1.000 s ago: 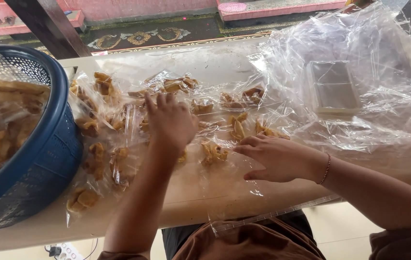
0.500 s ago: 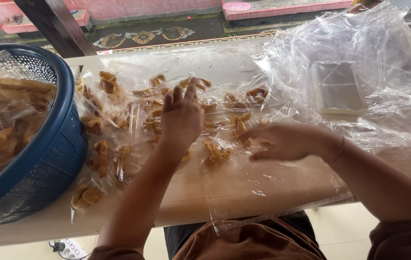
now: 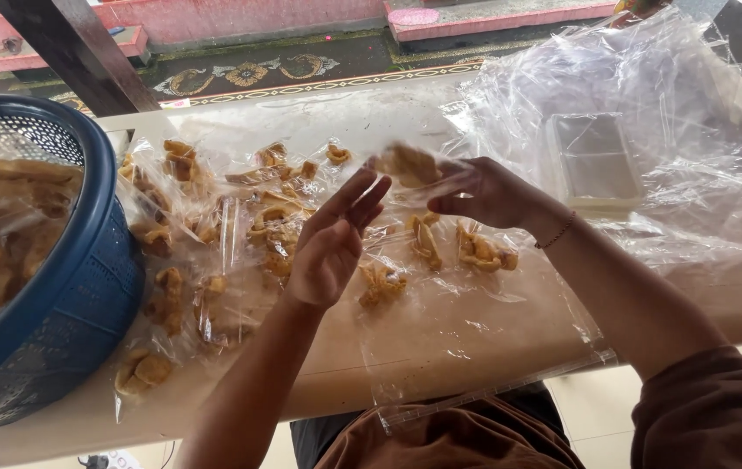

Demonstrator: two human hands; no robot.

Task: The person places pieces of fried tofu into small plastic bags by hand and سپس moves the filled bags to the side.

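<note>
Hands raised over table, right hand [image 3: 486, 193] pinching snack bag [image 3: 412, 167], left hand [image 3: 334, 246] open-fingered

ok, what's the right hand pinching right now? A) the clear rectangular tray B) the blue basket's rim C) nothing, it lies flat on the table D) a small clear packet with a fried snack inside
D: the right hand holds a small clear packet with a golden fried snack inside, raised above the table, while the left hand is open beside it.
</note>
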